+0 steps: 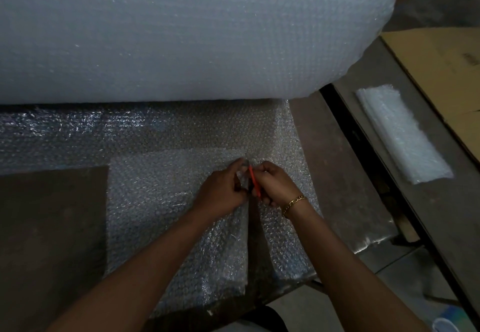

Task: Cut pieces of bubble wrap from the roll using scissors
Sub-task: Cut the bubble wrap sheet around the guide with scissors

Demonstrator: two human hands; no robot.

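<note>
Dim workshop light fell on a dark bench (52, 241) seen from above. One huge roll of bubble wrap (181, 33) filled the upper half of the frame, and its loose sheet (161, 196) ran from under it toward the lower centre, lying flat on the bench.

Two hands met at the centre. A slit (253, 241) in the sheet ran from its near edge up to them, baring dark bench between the two flaps. The right hand (275, 183), a gold bracelet (293, 203) at its wrist, was curled shut around the orange-handled scissors (254, 182), whose blades were hidden. The left hand (223, 191) pinched the sheet just beside the scissors, holding the left flap taut.

This looked like mid-cut, with roughly half the way to the roll still uncut. The next move likely called for keeping the film tensioned while the blades advanced straight toward the roll.

Counted: one roll, one sheet being cut, one pair of scissors, and one pile of folded wrap (400, 134) at the right edge, beside flat cardboard (441, 67).
</note>
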